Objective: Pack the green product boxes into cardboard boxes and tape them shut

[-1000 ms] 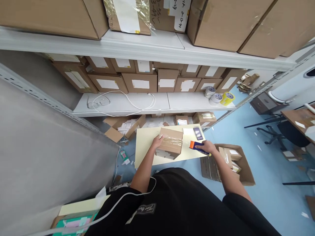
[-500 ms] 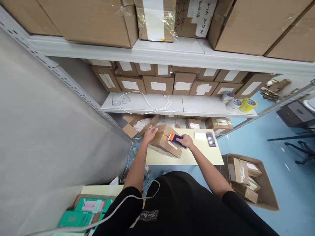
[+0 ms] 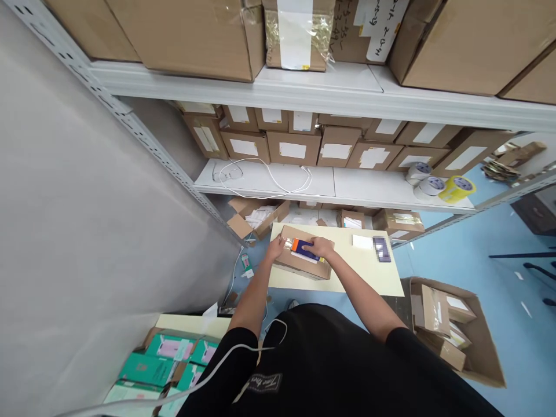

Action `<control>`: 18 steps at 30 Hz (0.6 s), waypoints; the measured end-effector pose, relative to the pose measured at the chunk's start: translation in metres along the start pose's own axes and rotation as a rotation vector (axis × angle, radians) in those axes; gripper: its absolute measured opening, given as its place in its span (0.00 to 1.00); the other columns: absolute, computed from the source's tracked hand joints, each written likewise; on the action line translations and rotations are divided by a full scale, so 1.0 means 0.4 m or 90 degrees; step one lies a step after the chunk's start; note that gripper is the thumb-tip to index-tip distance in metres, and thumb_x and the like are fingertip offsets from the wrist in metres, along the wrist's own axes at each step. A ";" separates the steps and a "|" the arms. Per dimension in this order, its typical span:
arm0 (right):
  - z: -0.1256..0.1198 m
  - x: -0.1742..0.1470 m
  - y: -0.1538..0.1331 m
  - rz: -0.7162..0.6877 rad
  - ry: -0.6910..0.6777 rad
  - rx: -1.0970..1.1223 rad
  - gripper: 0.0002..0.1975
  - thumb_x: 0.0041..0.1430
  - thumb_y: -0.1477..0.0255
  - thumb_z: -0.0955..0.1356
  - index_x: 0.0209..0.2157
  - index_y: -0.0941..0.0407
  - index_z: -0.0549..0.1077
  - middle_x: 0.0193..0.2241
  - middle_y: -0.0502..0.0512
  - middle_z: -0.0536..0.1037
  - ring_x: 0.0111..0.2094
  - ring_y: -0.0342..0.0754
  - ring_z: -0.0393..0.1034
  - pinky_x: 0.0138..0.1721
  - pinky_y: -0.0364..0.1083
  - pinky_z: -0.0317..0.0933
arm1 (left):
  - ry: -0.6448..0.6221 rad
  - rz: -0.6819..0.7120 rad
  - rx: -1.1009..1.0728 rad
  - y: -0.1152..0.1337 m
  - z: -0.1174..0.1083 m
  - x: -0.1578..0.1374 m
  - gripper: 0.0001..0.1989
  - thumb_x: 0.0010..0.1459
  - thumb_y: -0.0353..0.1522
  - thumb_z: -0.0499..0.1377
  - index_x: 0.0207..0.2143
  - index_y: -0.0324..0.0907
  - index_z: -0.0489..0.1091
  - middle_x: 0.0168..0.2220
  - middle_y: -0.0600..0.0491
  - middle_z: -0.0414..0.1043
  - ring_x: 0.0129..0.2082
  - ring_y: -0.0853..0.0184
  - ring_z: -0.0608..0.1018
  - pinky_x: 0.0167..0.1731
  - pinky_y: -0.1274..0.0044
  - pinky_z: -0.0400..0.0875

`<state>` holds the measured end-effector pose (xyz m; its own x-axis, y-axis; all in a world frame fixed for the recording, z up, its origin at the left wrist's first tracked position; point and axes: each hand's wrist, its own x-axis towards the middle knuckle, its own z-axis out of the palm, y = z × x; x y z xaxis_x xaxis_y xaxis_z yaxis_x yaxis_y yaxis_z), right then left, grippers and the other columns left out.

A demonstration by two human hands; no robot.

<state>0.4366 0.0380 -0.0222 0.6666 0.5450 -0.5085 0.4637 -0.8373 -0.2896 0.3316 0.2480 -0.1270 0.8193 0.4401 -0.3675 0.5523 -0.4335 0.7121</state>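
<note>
A taped cardboard box (image 3: 304,267) lies on the pale yellow table (image 3: 356,278), its top facing up. My left hand (image 3: 275,249) grips the box's left end, thumb toward the top. Over the top face, my right hand (image 3: 320,248) holds a flat dark-blue package (image 3: 307,250) with an orange end, its fingers wrapped round the right part. The package lies close against the box top; I cannot tell if it touches. A white label shows partly beneath it. Farther right on the table are a white card (image 3: 362,241) and a blurred dark-purple item (image 3: 381,249).
Shelves ahead hold labelled cardboard boxes (image 3: 292,149), a white cable (image 3: 278,188), glasses (image 3: 228,172) and tape rolls (image 3: 457,189). A large carton (image 3: 486,347) with boxes stands right. An open box (image 3: 238,226) sits behind the table; green boxes (image 3: 145,369) lie lower left.
The box has gone from tilted to lying flatter on the table. My right hand still holds the dark-blue package, now lying flatter over the box top. The view has shifted slightly left.
</note>
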 end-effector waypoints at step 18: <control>0.020 -0.413 0.635 0.314 0.019 0.011 0.24 0.61 0.49 0.72 0.37 0.58 0.83 0.39 0.64 0.84 0.39 0.55 0.79 0.33 0.45 0.59 | -0.142 0.049 0.010 0.138 0.377 -0.033 0.30 0.72 0.44 0.47 0.71 0.45 0.59 0.60 0.43 0.76 0.59 0.53 0.78 0.59 0.66 0.69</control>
<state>0.4395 -0.2651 -0.0183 0.8203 0.0848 -0.5656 0.0792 -0.9963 -0.0345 0.3746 0.0995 -0.1730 0.8719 0.2215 -0.4368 0.4878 -0.4714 0.7347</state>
